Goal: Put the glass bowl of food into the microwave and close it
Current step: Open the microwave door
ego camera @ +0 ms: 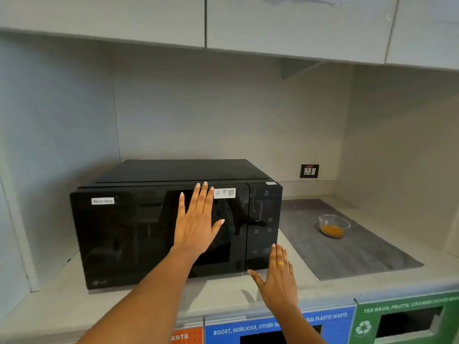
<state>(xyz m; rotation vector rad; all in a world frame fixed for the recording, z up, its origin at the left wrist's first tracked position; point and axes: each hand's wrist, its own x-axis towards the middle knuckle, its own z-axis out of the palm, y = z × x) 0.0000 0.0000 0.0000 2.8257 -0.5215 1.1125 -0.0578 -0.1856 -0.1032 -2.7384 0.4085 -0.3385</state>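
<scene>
I see my left hand [196,219], grip open, flat against the shut microwave [159,227]; right hand [279,276] open too. The glass bowl [334,225] sits at 3 o'clock on the worktop [372,281].

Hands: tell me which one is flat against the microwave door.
The left hand, fingers spread on the dark glass of the microwave. The right hand, wearing a gold ring, hovers open near the lower right corner.

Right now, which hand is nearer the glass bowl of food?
Right. The right hand hovers open by the microwave's lower right corner, left of the glass bowl on the grey mat. The left hand is spread over the door, farther left.
</scene>
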